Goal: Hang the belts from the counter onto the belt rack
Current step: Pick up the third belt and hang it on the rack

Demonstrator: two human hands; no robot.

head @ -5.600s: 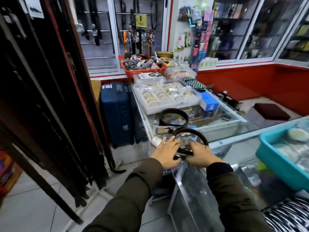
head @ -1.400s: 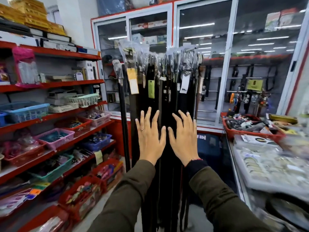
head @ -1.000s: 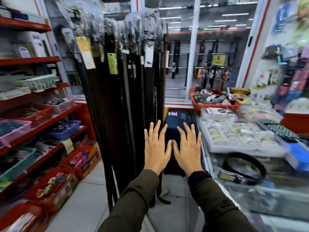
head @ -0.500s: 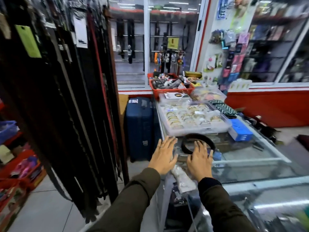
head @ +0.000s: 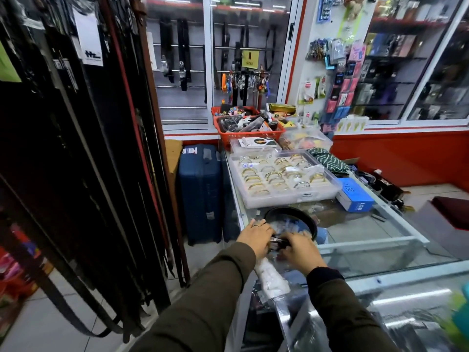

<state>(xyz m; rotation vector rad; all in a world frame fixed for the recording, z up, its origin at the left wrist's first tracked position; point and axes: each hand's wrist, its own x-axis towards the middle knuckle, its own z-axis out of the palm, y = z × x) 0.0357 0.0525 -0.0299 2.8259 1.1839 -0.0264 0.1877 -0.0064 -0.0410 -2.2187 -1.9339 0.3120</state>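
Both hands sit low on the glass counter [head: 368, 232], closed in on the near end of a coiled black belt [head: 289, 214]. My left hand [head: 255, 236], ring on 1 finger, has fingers curled over the buckle end; my right hand [head: 299, 250] grips the same spot from the other side, buckle metal glinting between them. The belt's loop lies flat on the counter, just in front of the clear tray of bangles [head: 281, 177]. A blue box [head: 355, 196] lies right of that tray; a red basket [head: 250, 132] stands beyond it at the counter's far end. Left of the counter, a blue suitcase [head: 200, 194] stands on the floor, and further left the belt rack [head: 76, 148] hangs full of dark belts.
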